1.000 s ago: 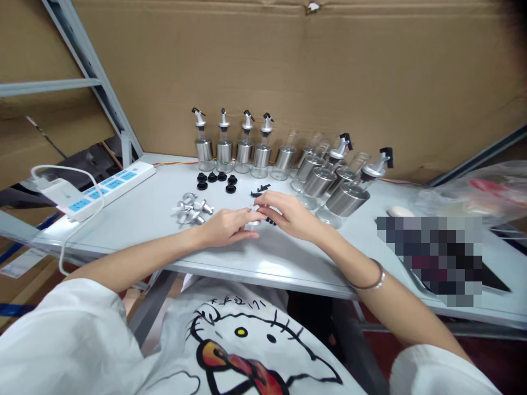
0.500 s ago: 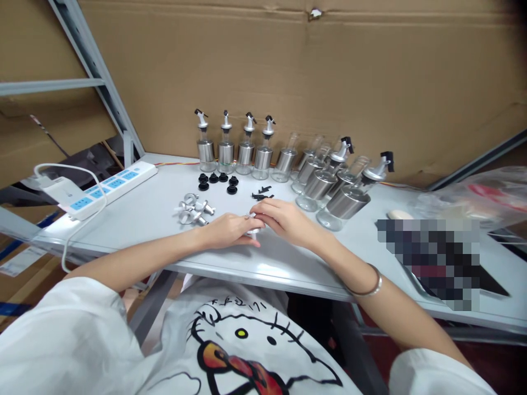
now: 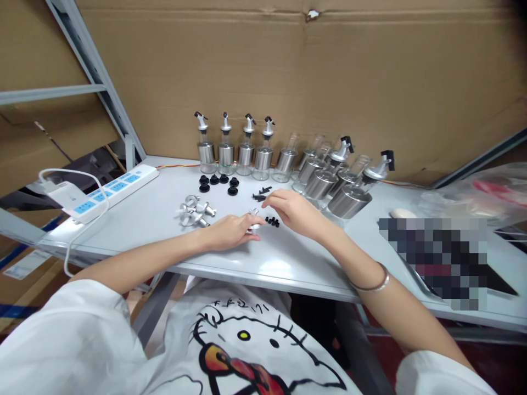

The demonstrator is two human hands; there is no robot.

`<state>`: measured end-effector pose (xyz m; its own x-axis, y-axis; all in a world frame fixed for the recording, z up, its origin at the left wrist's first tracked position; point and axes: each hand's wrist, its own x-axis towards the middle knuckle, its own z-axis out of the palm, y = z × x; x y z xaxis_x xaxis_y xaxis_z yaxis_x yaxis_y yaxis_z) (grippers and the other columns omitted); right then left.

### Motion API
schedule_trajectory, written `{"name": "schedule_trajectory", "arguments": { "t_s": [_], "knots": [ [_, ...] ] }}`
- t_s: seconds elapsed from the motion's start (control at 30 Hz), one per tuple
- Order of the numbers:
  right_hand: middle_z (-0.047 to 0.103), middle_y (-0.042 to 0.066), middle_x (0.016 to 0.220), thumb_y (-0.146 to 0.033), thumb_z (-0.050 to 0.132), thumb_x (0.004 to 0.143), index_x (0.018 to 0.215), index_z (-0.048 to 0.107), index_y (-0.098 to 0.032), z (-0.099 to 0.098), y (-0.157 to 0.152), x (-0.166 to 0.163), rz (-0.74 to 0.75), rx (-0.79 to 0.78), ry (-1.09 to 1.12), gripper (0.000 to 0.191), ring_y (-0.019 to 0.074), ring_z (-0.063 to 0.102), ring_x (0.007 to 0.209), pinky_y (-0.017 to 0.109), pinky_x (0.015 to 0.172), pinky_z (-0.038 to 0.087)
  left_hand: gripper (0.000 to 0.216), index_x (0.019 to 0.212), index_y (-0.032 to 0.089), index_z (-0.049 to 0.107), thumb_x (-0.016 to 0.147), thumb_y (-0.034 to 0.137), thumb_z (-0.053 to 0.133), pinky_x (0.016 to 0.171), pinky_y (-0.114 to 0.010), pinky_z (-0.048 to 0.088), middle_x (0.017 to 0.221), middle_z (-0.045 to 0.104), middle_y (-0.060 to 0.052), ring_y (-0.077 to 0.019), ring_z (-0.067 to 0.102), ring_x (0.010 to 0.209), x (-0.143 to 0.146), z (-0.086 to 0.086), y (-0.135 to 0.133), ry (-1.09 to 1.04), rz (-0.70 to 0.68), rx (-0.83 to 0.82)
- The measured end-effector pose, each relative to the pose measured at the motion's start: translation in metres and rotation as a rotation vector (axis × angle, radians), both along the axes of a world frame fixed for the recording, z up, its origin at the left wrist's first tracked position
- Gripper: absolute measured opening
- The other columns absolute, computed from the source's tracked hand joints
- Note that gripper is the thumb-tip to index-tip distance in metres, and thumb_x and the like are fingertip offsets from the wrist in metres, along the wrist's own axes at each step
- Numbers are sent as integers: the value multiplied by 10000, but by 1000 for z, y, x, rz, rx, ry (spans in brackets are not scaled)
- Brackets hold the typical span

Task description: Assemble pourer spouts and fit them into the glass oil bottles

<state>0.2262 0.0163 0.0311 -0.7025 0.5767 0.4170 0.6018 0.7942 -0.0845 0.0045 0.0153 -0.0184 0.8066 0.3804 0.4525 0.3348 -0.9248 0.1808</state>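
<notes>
My left hand (image 3: pixel 230 231) rests on the table near its front edge, thumb and fingers closed on a silver pourer spout (image 3: pixel 254 226). Just to the right of the spout, my right hand (image 3: pixel 295 211) hovers with its fingers bent down and drawn together; whatever may be between the fingertips is hidden. Several small black plugs (image 3: pixel 272 221) lie under that hand. Thin black levers (image 3: pixel 262 194) are just beyond its fingertips. Left of my left hand is a loose heap of silver pourer spouts (image 3: pixel 196 212), with black rubber stoppers (image 3: pixel 205 187) behind them.
Glass-and-steel oil bottles (image 3: pixel 246 153) line the back, some topped with pourers. More bottles (image 3: pixel 349 202) crowd the right. A white power strip (image 3: pixel 119 186) with a plugged charger (image 3: pixel 68 195) lies left. A plastic bag (image 3: pixel 481 192) and a blurred-out object (image 3: pixel 436 263) sit right.
My right hand has moved slightly right, away from the pourer spout, uncovering the small black plugs. My left hand keeps hold of the spout in nearly the same place.
</notes>
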Motion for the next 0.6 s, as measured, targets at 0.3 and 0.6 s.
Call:
{"name": "schedule_trajectory", "arguments": {
  "t_s": [0.3,0.6],
  "knots": [
    [686,98,987,41,431,794,893,693,-152,-5,3,4,-108,-86,-112,340,248,579,990,403,869,428,325,1185,186,369,932,283,549,663,-257,512,982,678,-55,-148,700,712,0,0,0,18,-3,-69],
    [667,118,1017,-244,619,819,802,682,-167,-14,-10,-10,-299,-61,-102,101,311,551,1083,706,1053,191,329,1223,198,370,944,291,518,678,-269,503,1030,666,-66,-151,687,705,0,0,-1,54,-3,-79]
  ]
}}
